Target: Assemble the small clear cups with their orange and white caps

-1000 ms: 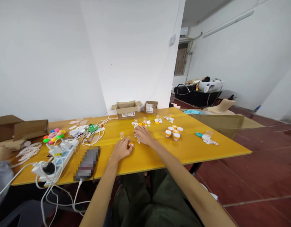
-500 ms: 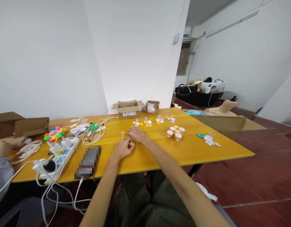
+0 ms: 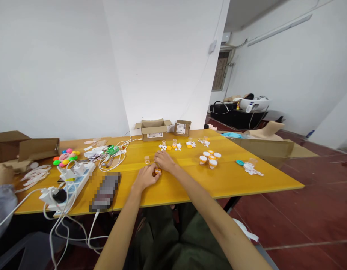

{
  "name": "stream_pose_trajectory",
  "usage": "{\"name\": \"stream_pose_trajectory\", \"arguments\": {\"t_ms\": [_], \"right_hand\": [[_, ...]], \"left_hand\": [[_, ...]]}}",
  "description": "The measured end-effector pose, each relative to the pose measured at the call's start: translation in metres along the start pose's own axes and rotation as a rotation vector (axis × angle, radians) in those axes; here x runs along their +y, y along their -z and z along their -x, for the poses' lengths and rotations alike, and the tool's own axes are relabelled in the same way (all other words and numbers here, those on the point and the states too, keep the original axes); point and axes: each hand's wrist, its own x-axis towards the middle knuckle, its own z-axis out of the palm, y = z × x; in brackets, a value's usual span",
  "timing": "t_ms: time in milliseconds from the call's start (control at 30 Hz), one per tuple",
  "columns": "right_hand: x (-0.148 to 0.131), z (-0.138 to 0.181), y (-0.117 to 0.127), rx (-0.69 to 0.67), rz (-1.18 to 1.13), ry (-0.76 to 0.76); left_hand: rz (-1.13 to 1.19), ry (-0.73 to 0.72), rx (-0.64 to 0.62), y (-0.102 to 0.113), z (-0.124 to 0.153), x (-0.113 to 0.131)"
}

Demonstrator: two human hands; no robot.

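My left hand (image 3: pixel 147 177) rests on the table with thumb and fingers closed around a small round orange cap with white inside (image 3: pixel 158 171). Just beyond it, my right hand (image 3: pixel 163 161) is bent down, its fingers pressed together close to the left fingertips. What the right fingertips hold, if anything, is hidden. A small clear plastic cup (image 3: pixel 147 158) stands left of the right fingers, with a pale ring (image 3: pixel 147 162) on its near side.
Orange-and-white capped cups (image 3: pixel 213 164) stand in a group to the right. Loose white parts (image 3: pixel 250 169) lie by a teal ring (image 3: pixel 240 162). More small parts line the back before cardboard boxes (image 3: pixel 152 131). On the left are a power strip (image 3: pixel 77 183), phone (image 3: pixel 105 192) and another person's sleeve (image 3: pixel 3 202).
My hands keep nearly the same pose at the orange cap. The view has shifted slightly. At the far left, the other person's hand has moved a little.
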Motion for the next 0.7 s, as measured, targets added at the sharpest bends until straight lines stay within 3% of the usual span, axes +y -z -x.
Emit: {"name": "stream_pose_trajectory", "arguments": {"t_ms": [233, 467, 700], "right_hand": [[-0.0015, 0.0013, 0.0086, -0.061, 0.017, 0.004], [0.0029, 0.0049, 0.0072, -0.02, -0.013, -0.078], [0.0007, 0.0025, 0.0068, -0.056, 0.005, 0.002]], "left_hand": [[-0.04, 0.0, -0.029, 0.0002, -0.0007, -0.0008], [-0.035, 0.01, -0.011, -0.0015, -0.0009, -0.0018], [-0.008, 0.0, -0.002, -0.0037, -0.0018, -0.0044]]}}
